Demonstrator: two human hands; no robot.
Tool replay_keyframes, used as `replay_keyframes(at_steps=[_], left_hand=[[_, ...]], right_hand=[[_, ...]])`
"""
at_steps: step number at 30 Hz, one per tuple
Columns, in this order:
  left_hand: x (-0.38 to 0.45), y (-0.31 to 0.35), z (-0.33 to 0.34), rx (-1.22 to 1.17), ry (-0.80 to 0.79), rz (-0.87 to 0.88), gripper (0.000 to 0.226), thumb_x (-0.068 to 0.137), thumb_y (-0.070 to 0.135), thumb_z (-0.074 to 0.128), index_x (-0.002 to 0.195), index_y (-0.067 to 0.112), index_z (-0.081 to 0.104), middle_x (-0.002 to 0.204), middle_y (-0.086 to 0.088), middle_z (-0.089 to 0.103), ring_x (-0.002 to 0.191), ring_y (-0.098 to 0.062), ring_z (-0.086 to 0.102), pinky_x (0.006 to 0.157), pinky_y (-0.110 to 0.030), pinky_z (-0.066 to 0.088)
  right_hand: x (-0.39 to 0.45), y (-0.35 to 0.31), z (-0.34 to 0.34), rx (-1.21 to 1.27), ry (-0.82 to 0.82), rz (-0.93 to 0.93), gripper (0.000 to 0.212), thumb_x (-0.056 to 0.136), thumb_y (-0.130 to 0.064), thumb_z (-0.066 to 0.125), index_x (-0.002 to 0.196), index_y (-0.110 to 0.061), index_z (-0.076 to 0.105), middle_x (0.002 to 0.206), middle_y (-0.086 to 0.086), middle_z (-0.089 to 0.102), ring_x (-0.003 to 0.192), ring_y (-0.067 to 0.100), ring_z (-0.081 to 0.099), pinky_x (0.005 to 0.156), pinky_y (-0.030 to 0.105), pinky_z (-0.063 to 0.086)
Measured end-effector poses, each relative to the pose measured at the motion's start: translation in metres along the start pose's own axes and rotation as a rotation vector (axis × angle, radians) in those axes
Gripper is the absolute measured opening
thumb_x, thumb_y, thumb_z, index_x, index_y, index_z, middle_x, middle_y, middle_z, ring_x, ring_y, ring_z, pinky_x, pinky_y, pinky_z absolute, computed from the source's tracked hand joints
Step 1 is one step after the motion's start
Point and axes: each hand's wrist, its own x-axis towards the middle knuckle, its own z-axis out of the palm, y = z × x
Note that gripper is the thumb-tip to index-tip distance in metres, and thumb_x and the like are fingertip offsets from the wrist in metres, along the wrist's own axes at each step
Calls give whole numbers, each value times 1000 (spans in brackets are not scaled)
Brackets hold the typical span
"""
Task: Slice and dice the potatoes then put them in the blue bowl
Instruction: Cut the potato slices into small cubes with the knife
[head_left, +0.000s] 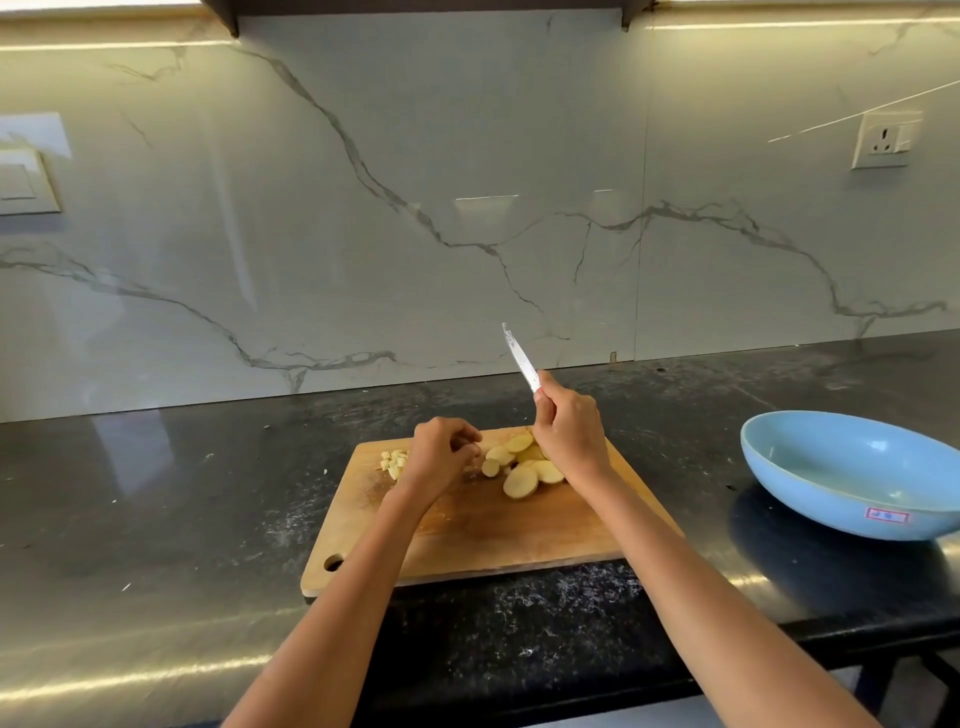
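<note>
While the wooden cutting board (483, 525) lies on the dark speckled tabletop (156, 493) before a veined marble backsplash (363, 208), a small heap of diced potato (394, 462) sits near its far left corner. Just right of the dice, the left hand (441, 457) rests over the board with its fingers (467, 447) curled inward; whether they pinch a piece of potato cannot be told, since the fingertips are turned away. Next come the potato slices (521, 465), a loose overlapping cluster of pale rounds lying flat on the far half of the board, between the two hands. Beside and partly over them, the right hand (569, 434) grips the handle of a knife (519, 358), fingers wrapped tight, the blade raised clear of the board and slanting up and to the left. Well apart to the right, the blue bowl (857, 473) stands on the tabletop, apparently holding no potato, with a small label on its near wall.
</note>
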Motion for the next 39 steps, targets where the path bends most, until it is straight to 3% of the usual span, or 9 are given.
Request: replay_keyframes(at_steps=[6, 11, 17, 20, 28, 31, 34, 37, 39], left_hand=[[-4, -1, -3, -4, -186, -32, 29, 80, 12, 71, 107, 6, 65, 101, -8, 68, 87, -10, 60, 77, -15, 48], [-4, 5, 0, 57, -271, 8, 26, 83, 13, 67, 109, 10, 66, 107, -5, 67, 93, -10, 58, 82, -15, 46], [-7, 5, -8, 63, -252, -24, 22, 85, 9, 64, 106, 7, 69, 106, -8, 69, 91, -13, 59, 78, -15, 44], [-12, 4, -14, 20, -275, -52, 21, 85, 5, 63, 104, 8, 71, 105, -6, 69, 86, -10, 57, 70, -12, 44], [-37, -1, -22, -76, -205, -1, 31, 85, -4, 59, 114, 4, 64, 104, -9, 69, 89, -9, 61, 70, -6, 47], [-43, -4, -21, -87, -149, -26, 35, 77, 2, 71, 112, 0, 64, 95, -10, 69, 81, -8, 60, 64, -2, 44], [-48, -3, -19, -104, -117, -45, 43, 72, 6, 77, 113, 1, 63, 86, -7, 68, 76, -9, 61, 62, -3, 45], [-51, -1, -17, -74, -83, -36, 44, 73, 8, 77, 115, 3, 63, 90, -9, 71, 77, -8, 62, 62, -4, 46], [-52, 0, -17, -65, -77, -31, 41, 74, 8, 76, 113, 4, 64, 91, -8, 71, 78, -8, 62, 63, -5, 47]], right_hand=[[-2, -2, -3, -3, -18, 16, 35, 98, -8, 44, 132, -3, 52, 93, 17, 70, 67, 17, 61, 54, 24, 51], [-2, -1, -4, -12, -21, 37, 36, 98, -10, 44, 132, -5, 52, 92, 16, 69, 67, 17, 62, 57, 31, 55], [-5, -4, -5, -32, -88, 58, 35, 98, -9, 43, 132, -3, 52, 100, 18, 69, 70, 20, 64, 49, 15, 43], [-12, -11, -8, -47, -124, 60, 36, 98, -9, 43, 133, -4, 51, 101, 17, 69, 61, 9, 56, 44, 8, 32], [-63, -43, -31, -19, -238, 44, 37, 97, -9, 44, 133, -6, 51, 85, 5, 64, 46, 6, 44, 40, 17, 36], [-81, -49, -46, -184, -324, 23, 26, 96, -10, 43, 110, -13, 65, 74, -1, 61, 44, 7, 41, 38, 19, 31], [-93, -55, -53, -328, -430, 17, 31, 97, -11, 41, 73, -27, 52, 62, -9, 49, 47, 6, 40, 40, 18, 31], [-97, -58, -50, -376, -466, 20, 28, 98, -14, 39, 113, -18, 63, 85, -2, 67, 62, 6, 51, 46, 14, 35], [-98, -64, -49, -388, -483, 42, 30, 98, -14, 40, 121, -15, 59, 94, 0, 67, 73, 8, 59, 53, 15, 41]])
